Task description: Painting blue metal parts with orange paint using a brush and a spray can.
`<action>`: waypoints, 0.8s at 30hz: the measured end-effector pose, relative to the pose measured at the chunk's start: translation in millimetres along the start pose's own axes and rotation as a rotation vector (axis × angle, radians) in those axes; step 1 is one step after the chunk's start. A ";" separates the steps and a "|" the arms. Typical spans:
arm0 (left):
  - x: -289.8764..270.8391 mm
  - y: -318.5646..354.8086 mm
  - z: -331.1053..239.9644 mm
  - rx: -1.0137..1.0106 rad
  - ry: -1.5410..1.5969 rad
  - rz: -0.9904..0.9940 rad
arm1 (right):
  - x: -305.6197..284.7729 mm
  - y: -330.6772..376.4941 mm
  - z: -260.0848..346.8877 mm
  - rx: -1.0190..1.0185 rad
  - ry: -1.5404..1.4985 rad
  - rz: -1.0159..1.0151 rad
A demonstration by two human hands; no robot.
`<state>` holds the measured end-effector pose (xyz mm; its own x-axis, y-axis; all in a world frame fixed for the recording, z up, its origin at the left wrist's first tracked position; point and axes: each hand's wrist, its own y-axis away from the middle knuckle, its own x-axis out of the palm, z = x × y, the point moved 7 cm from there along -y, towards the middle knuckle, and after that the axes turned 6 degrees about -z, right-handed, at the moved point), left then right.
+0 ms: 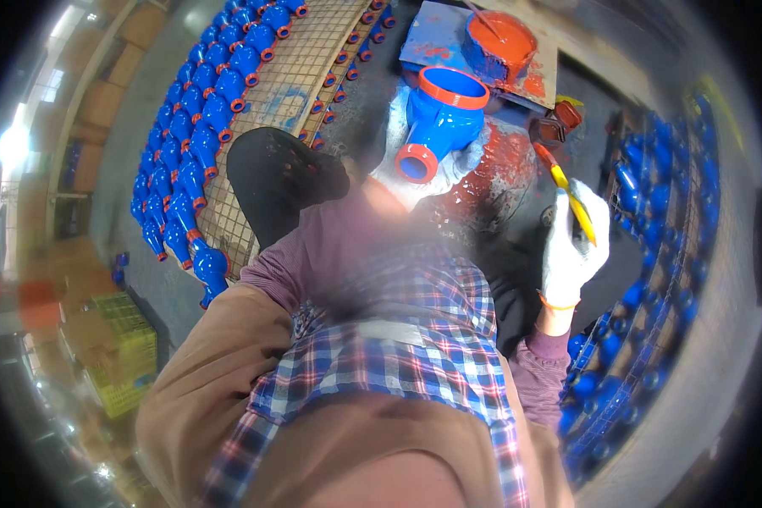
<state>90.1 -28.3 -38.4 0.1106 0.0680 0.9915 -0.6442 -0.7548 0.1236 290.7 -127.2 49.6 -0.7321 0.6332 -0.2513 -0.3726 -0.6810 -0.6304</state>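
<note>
My left hand [394, 165], in a white glove stained with paint, is closed around a blue pipe fitting [438, 123]. The fitting has a wide round mouth on top and a smaller one facing me, both with orange-red rims. Gloved too, my right hand [574, 241] grips a paintbrush [573, 203] with a yellow handle. Its red-smeared tip points up and left, apart from the fitting. Beyond the fitting stands a tub of orange-red paint [501, 42] with a stick in it, on a paint-spattered board [427, 38].
Rows of blue fittings with red rims [203, 110] lie on a wire mesh rack [284, 76] at the left. More blue parts [652, 195] fill a rack on the right. A small dark red-stained container [549, 129] sits below the board. A yellow-green crate [125, 351] stands far left.
</note>
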 end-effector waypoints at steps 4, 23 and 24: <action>-9.1 5.0 7.4 0.024 0.057 -0.129 | 12.5 5.5 4.8 -0.074 0.068 0.086; -4.7 5.0 33.2 -0.005 0.041 -0.129 | 29.4 17.0 14.2 -0.269 0.180 0.233; -4.6 4.6 33.8 -0.003 0.017 -0.122 | 29.0 16.7 13.0 -0.270 0.189 0.231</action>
<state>112.2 -54.2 -43.8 0.1756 0.1705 0.9696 -0.6289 -0.7383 0.2437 255.8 -125.0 41.3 -0.6519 0.5485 -0.5236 -0.0288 -0.7079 -0.7057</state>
